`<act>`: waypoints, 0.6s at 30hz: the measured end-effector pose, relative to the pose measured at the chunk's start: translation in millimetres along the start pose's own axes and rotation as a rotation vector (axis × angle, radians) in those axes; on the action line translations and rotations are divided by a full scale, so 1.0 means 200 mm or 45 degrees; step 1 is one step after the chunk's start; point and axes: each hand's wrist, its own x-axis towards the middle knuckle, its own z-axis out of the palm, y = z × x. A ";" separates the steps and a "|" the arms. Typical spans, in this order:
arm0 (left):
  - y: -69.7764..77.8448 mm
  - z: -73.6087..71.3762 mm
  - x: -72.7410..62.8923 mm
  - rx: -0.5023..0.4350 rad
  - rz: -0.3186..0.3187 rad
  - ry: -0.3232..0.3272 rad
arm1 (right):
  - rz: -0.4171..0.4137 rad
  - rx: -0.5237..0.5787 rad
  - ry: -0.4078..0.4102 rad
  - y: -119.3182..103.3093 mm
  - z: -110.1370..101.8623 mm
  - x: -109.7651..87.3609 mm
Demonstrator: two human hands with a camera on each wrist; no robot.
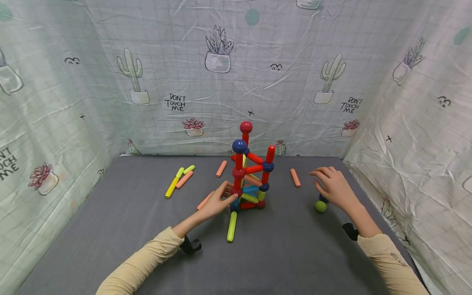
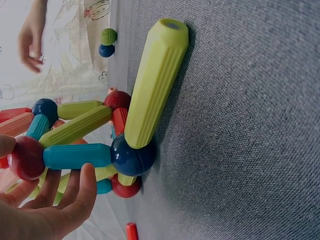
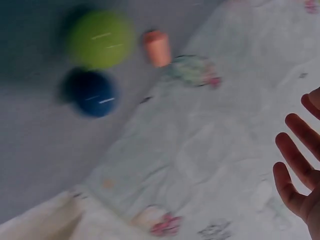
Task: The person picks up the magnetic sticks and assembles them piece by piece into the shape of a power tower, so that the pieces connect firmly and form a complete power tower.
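A tower of coloured rods and balls (image 1: 239,173) stands in the middle of the table. My left hand (image 1: 217,203) is at its near left side, thumb and fingers pinching a red ball (image 2: 26,158) low on the tower. A blue rod (image 2: 77,156) joins that ball to a dark blue ball (image 2: 132,155) resting on the table. From the blue ball a yellow-green rod (image 2: 157,82) sticks out along the tabletop. My right hand (image 1: 335,186) hovers with loosely spread fingers and holds nothing. Below it lie a green ball (image 1: 321,206) and a blue ball (image 3: 95,95), side by side.
Left of the tower lie a yellow rod (image 1: 171,187), yellow-green rods (image 1: 189,169) and an orange rod (image 1: 184,179). Another orange rod (image 1: 221,169) is behind the left hand, and one more orange rod (image 1: 295,178) lies right of the tower. A printed cloth (image 1: 228,94) walls the table.
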 end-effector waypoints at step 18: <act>-0.01 0.00 0.00 -0.008 -0.004 0.002 | 0.321 -0.118 -0.522 0.26 0.20 -0.36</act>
